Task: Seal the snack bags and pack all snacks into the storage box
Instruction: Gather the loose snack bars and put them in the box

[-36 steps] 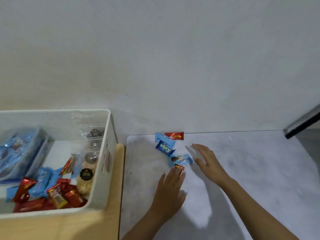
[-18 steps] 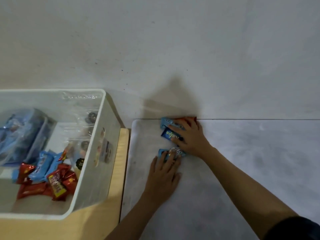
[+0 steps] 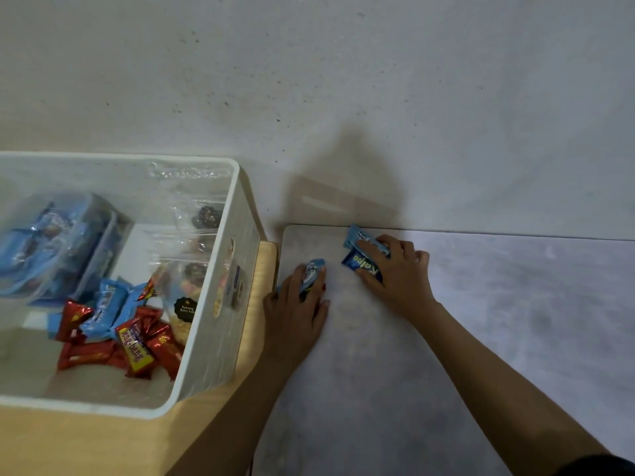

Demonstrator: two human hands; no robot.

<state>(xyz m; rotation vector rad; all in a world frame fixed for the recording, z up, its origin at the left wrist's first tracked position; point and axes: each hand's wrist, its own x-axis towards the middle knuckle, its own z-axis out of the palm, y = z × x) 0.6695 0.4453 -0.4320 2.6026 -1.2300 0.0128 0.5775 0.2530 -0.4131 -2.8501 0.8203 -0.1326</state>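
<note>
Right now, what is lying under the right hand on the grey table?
Under the right hand two snack packets show: a light blue one and a dark blue "Kalpa" one. Its fingers cover their far ends; whether anything more lies beneath cannot be seen.

Grey desk, wooden stand, bare wall

A mottled grey desk (image 3: 446,338) is seen set against a speckled pale wall (image 3: 309,80); a light wooden surface (image 3: 86,444) is placed just beside the desk's left edge, and a shadow is cast on the wall.
</note>
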